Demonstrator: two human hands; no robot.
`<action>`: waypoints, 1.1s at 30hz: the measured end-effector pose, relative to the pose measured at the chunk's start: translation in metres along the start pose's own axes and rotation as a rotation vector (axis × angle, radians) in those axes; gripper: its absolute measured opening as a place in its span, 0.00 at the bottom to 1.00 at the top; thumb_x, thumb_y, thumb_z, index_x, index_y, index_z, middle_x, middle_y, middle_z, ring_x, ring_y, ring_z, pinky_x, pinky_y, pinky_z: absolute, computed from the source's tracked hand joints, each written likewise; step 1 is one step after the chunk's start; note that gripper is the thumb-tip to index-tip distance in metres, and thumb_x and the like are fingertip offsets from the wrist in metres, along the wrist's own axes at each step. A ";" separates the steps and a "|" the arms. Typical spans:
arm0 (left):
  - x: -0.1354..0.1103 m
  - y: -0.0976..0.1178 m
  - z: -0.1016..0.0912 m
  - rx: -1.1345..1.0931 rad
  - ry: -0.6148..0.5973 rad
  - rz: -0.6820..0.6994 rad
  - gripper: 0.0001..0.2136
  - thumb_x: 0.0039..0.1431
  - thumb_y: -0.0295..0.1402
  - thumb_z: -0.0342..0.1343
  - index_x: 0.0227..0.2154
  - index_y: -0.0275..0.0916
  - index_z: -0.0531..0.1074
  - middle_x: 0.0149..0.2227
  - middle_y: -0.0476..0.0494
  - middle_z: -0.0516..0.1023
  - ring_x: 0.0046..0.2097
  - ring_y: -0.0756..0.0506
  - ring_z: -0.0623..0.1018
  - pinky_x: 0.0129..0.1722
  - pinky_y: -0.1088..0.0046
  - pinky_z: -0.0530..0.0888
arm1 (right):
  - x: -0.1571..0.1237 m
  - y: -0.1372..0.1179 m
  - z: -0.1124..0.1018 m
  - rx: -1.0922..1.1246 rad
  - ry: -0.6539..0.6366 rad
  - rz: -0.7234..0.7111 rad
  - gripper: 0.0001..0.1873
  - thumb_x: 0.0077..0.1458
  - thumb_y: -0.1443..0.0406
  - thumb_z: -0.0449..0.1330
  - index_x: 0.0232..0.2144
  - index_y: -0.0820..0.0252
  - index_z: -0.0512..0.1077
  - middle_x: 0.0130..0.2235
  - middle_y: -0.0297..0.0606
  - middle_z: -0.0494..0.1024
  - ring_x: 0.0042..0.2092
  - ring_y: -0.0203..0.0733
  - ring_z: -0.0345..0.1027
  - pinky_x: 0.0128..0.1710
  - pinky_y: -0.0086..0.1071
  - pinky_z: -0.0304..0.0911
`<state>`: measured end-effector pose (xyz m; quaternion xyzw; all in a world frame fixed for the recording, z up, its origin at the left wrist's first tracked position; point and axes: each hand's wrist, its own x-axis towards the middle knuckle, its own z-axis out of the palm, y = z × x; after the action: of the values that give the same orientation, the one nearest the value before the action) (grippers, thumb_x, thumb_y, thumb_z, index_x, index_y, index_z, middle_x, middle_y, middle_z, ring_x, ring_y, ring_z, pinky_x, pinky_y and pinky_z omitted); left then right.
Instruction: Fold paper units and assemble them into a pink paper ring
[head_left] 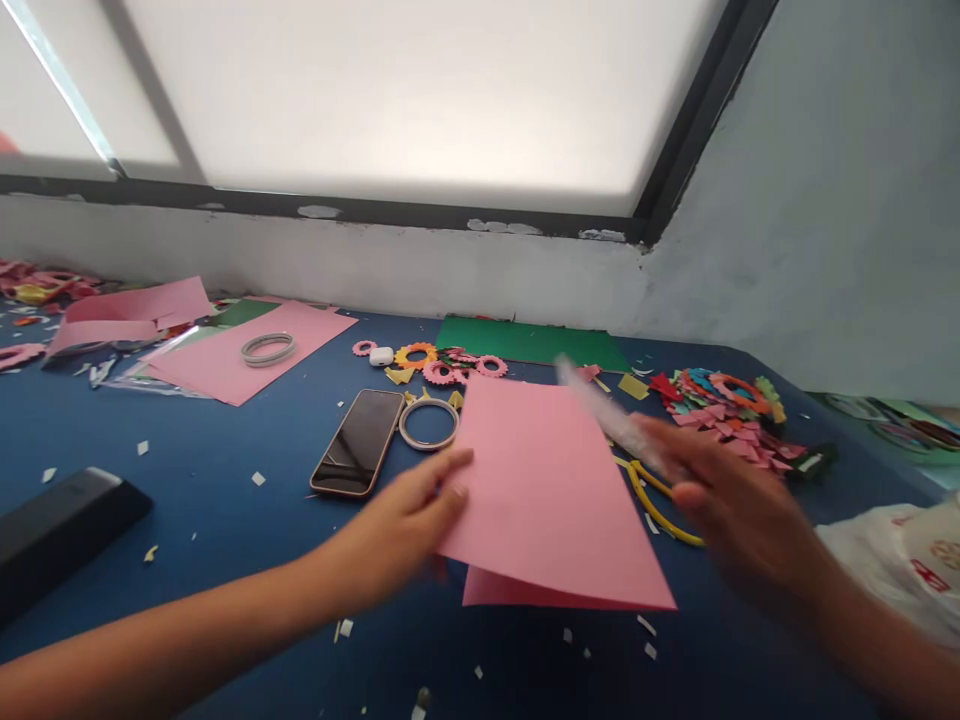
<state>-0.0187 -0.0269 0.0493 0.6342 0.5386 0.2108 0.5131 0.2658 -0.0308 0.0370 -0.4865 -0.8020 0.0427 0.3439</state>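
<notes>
My left hand [409,525] pinches the left edge of a folded sheet of pink paper [544,490] between thumb and fingers. The sheet is tilted up off the blue table, and its lower layer shows beneath the front edge. To the right, my right hand [739,500] is closed on a long, pale, translucent strip [619,420], smeared by motion. The strip's far end passes over or beside the paper's right edge; whether they touch I cannot tell. Below the strip lies a yellow loop [660,510], partly hidden by my right hand.
A phone [358,443] and a ring [429,425] lie left of the paper. Another ring [268,349] rests on pink sheets [225,365]. Behind are a green sheet [532,343] and scalloped paper rings [439,373]. Paper scraps [739,430] heap at right; a black object [67,535] lies left.
</notes>
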 end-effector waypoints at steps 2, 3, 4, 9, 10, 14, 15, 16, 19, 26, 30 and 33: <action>0.008 -0.012 0.016 0.121 -0.100 0.046 0.23 0.58 0.39 0.47 0.56 0.38 0.59 0.50 0.38 0.69 0.46 0.42 0.72 0.43 0.66 0.73 | -0.009 0.003 0.009 -0.097 -0.176 -0.121 0.22 0.61 0.55 0.43 0.55 0.53 0.59 0.39 0.42 0.70 0.38 0.43 0.69 0.35 0.35 0.66; 0.011 -0.018 0.021 0.151 -0.136 0.080 0.21 0.57 0.37 0.48 0.54 0.39 0.61 0.51 0.39 0.69 0.49 0.42 0.71 0.47 0.65 0.71 | -0.014 0.005 0.014 -0.137 -0.247 -0.167 0.22 0.62 0.55 0.44 0.55 0.55 0.60 0.40 0.42 0.71 0.38 0.42 0.70 0.35 0.34 0.67; 0.013 -0.022 0.024 0.187 -0.158 0.109 0.22 0.55 0.36 0.51 0.53 0.39 0.62 0.52 0.39 0.68 0.51 0.41 0.69 0.51 0.63 0.68 | -0.020 0.007 0.018 -0.174 -0.299 -0.198 0.22 0.62 0.56 0.44 0.54 0.55 0.61 0.40 0.43 0.71 0.38 0.41 0.70 0.34 0.33 0.68; 0.020 -0.030 0.022 0.422 -0.158 0.224 0.42 0.40 0.46 0.63 0.58 0.36 0.54 0.59 0.35 0.58 0.58 0.35 0.62 0.56 0.56 0.61 | -0.051 0.021 0.029 -0.306 -0.384 -0.226 0.22 0.62 0.57 0.44 0.52 0.57 0.65 0.38 0.44 0.73 0.34 0.40 0.72 0.31 0.32 0.70; 0.021 -0.031 0.020 0.477 -0.150 0.256 0.43 0.39 0.46 0.63 0.58 0.36 0.54 0.59 0.34 0.57 0.58 0.35 0.61 0.56 0.56 0.61 | -0.055 0.022 0.029 -0.317 -0.392 -0.226 0.21 0.62 0.57 0.44 0.52 0.58 0.66 0.38 0.44 0.73 0.34 0.40 0.72 0.31 0.32 0.71; 0.026 -0.038 0.016 0.651 -0.140 0.348 0.41 0.38 0.47 0.63 0.57 0.38 0.57 0.59 0.34 0.57 0.58 0.36 0.61 0.55 0.54 0.62 | -0.061 0.021 0.031 -0.327 -0.411 -0.252 0.21 0.60 0.61 0.46 0.52 0.62 0.66 0.42 0.49 0.72 0.40 0.43 0.71 0.36 0.34 0.71; 0.026 -0.040 0.016 0.693 -0.136 0.361 0.41 0.38 0.48 0.63 0.57 0.38 0.58 0.59 0.34 0.57 0.59 0.35 0.60 0.56 0.53 0.61 | -0.060 0.020 0.032 -0.327 -0.409 -0.267 0.21 0.60 0.62 0.47 0.52 0.64 0.65 0.42 0.49 0.72 0.41 0.44 0.71 0.37 0.35 0.71; 0.026 -0.043 0.015 0.737 -0.127 0.373 0.41 0.39 0.49 0.62 0.56 0.39 0.58 0.60 0.34 0.57 0.59 0.34 0.58 0.56 0.51 0.60 | -0.059 0.018 0.033 -0.327 -0.401 -0.286 0.21 0.59 0.63 0.47 0.52 0.64 0.65 0.42 0.50 0.72 0.42 0.45 0.70 0.38 0.36 0.71; 0.024 -0.053 0.015 0.856 -0.080 0.435 0.39 0.41 0.53 0.59 0.55 0.38 0.60 0.62 0.32 0.51 0.61 0.31 0.54 0.54 0.47 0.59 | -0.056 0.017 0.040 -0.317 -0.370 -0.328 0.20 0.60 0.65 0.46 0.51 0.63 0.66 0.41 0.49 0.74 0.41 0.44 0.70 0.37 0.36 0.71; 0.012 -0.068 0.036 1.016 0.019 1.107 0.15 0.61 0.35 0.46 0.46 0.34 0.69 0.52 0.41 0.71 0.53 0.43 0.69 0.53 0.68 0.65 | -0.050 0.019 0.053 -0.358 -0.357 -0.356 0.20 0.62 0.64 0.43 0.51 0.60 0.67 0.41 0.49 0.73 0.38 0.45 0.71 0.36 0.38 0.70; 0.013 -0.070 0.054 1.085 0.102 1.169 0.13 0.62 0.27 0.43 0.44 0.36 0.70 0.47 0.48 0.75 0.48 0.47 0.72 0.49 0.72 0.68 | -0.048 0.019 0.053 -0.373 -0.353 -0.374 0.20 0.62 0.64 0.43 0.50 0.59 0.68 0.40 0.49 0.74 0.39 0.46 0.71 0.36 0.39 0.69; 0.018 -0.071 0.060 1.105 0.117 1.170 0.12 0.62 0.26 0.43 0.44 0.37 0.70 0.47 0.48 0.75 0.47 0.47 0.73 0.47 0.72 0.70 | -0.048 0.019 0.052 -0.370 -0.361 -0.375 0.19 0.61 0.64 0.45 0.50 0.59 0.68 0.39 0.49 0.74 0.39 0.46 0.70 0.37 0.38 0.69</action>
<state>0.0037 -0.0435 -0.0415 0.9635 0.1715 0.1811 -0.0973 0.2630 -0.0456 -0.0350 -0.3692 -0.9199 -0.0825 0.1037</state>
